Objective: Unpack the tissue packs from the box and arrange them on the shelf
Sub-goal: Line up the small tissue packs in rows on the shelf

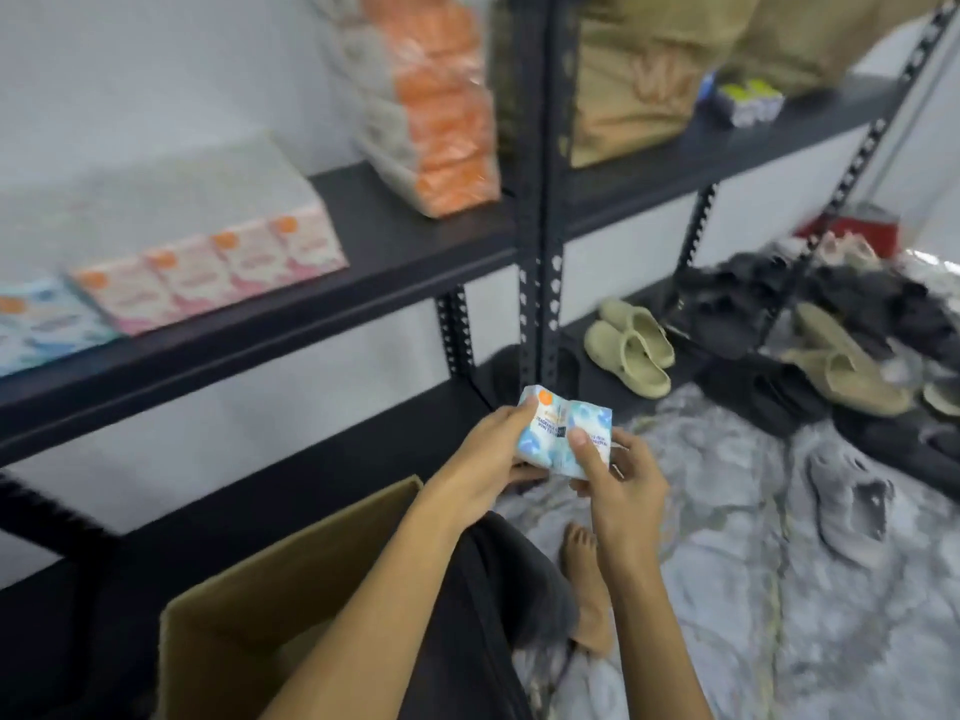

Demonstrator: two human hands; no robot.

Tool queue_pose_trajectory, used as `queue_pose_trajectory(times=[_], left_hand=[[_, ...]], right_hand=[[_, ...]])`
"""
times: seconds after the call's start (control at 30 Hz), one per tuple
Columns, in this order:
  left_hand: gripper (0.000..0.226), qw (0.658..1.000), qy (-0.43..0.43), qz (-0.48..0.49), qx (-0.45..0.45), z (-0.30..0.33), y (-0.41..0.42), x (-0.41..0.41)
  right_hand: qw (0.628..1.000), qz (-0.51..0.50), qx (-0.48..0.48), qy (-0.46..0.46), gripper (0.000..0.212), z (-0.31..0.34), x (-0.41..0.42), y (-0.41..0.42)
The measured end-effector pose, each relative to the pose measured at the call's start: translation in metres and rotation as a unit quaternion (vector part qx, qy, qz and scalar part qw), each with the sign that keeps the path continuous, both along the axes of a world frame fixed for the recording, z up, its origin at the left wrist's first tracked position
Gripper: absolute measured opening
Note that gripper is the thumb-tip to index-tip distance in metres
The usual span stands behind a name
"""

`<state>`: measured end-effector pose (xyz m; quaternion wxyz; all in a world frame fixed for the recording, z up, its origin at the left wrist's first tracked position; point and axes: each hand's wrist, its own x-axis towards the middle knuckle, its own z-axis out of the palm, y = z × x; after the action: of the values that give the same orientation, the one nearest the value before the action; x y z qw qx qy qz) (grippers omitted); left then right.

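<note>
Both hands hold a blue and white tissue pack (558, 426) in front of the black shelf (415, 236). My left hand (485, 459) grips its left end, and my right hand (618, 480) pinches its right side with the thumb on top. The open cardboard box (291, 579) stands below my left arm at the lower left. On the shelf's left part lie a row of pink tissue packs (208, 272) and a blue pack (41, 324) at the far left.
Stacked orange-wrapped packs (436, 106) stand further right on the shelf. Brown bags (639, 80) fill the neighbouring shelf. Beige clogs (631, 345) and several dark shoes (857, 304) lie on the lowest board and floor. A grey patterned mat (753, 537) covers the floor under my bare foot (584, 584).
</note>
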<state>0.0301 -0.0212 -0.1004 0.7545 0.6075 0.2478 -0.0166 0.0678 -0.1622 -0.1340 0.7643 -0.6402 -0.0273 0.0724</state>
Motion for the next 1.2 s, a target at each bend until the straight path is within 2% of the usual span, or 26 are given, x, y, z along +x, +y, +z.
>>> queue_pose_trajectory(times=[0.17,0.27,0.4,0.53,0.67,0.87,1.0,1.07,1.2], left_hand=[[0.045,0.996,-0.074,0.050,-0.021,0.043,0.052,-0.057],[0.040,0.988,-0.081,0.128,-0.011,0.062,0.087,-0.089],[0.029,0.976,-0.079,0.198,0.051,0.093,0.134,-0.138],[0.026,0.960,-0.089,0.240,0.117,0.126,0.170,-0.196],[0.029,0.926,-0.108,0.326,0.156,0.154,0.198,-0.251],[0.027,0.870,-0.128,0.416,0.231,0.200,0.235,-0.314],[0.030,0.820,-0.126,0.488,0.271,0.216,0.272,-0.347],[0.028,0.802,-0.106,0.516,0.280,0.214,0.297,-0.363],[0.036,0.795,-0.025,0.534,0.286,0.197,0.346,-0.382]], right_hand=[[0.996,0.063,-0.011,-0.061,0.027,0.044,-0.028,0.065],[0.989,0.129,-0.016,-0.076,0.033,0.066,-0.046,0.104],[0.965,0.254,0.001,-0.062,0.034,0.097,-0.070,0.148],[0.940,0.332,0.014,-0.075,0.035,0.136,-0.092,0.187],[0.926,0.367,0.023,-0.087,0.046,0.173,-0.121,0.230],[0.904,0.387,0.040,-0.177,0.028,0.222,-0.177,0.301],[0.876,0.425,0.043,-0.223,0.038,0.258,-0.205,0.352],[0.860,0.442,0.010,-0.253,0.044,0.268,-0.211,0.383],[0.834,0.448,-0.105,-0.305,0.043,0.272,-0.208,0.441]])
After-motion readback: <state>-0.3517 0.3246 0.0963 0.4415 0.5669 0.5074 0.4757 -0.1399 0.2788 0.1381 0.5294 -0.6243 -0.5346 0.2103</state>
